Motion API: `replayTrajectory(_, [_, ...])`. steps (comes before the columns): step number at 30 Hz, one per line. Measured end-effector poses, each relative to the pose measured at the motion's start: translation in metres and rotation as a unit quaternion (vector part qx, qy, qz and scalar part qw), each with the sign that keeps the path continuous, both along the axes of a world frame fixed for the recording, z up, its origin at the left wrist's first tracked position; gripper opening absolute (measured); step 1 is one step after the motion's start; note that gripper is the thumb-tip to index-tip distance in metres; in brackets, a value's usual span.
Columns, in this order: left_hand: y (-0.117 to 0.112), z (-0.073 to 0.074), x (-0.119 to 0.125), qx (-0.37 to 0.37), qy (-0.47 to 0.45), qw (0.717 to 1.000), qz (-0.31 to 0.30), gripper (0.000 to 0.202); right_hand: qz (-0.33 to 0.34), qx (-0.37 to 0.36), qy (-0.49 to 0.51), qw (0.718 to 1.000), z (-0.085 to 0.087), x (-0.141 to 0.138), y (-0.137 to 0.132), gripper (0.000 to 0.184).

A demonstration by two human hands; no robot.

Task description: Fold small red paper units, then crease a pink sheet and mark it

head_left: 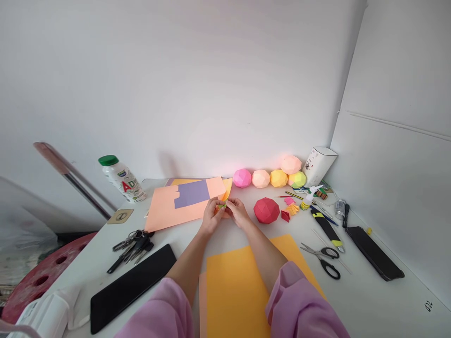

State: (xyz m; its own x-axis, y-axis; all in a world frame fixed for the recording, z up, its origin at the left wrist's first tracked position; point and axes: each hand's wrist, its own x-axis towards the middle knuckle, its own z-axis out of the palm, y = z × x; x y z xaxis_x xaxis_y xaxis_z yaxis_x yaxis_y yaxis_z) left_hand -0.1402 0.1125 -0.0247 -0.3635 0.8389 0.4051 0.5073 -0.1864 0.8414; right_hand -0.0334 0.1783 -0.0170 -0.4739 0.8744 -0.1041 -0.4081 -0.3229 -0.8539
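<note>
My left hand (212,216) and my right hand (239,212) meet near the back of the table, fingers closed in a pinch. Between their fingertips is a small yellow-green piece of paper (222,205), mostly covered by the fingers; its folds cannot be made out. Just behind the hands lie a peach paper sheet (158,211), a purple paper sheet (192,193) with a cut-out edge, and a yellow-orange paper strip (228,187). To the right of my right hand sits a red faceted paper ball (267,211).
Paper balls, including a pink one (242,178), line the wall. Scissors (326,258), a box cutter (327,230) and a glue bottle (307,199) lie or stand rightward. Orange paper (239,291) lies under my forearms. Leftward are keys (136,244), a black tablet-like slab (132,288) and a bottle (123,180).
</note>
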Motion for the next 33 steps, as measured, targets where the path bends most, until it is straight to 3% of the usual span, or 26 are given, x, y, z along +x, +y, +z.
replayTrajectory(33, [0.0027,-0.0039,0.0007,0.013,-0.039,0.999,0.000,0.019,-0.004,0.005,0.000,1.000,-0.0033,-0.0010,0.0019,0.031])
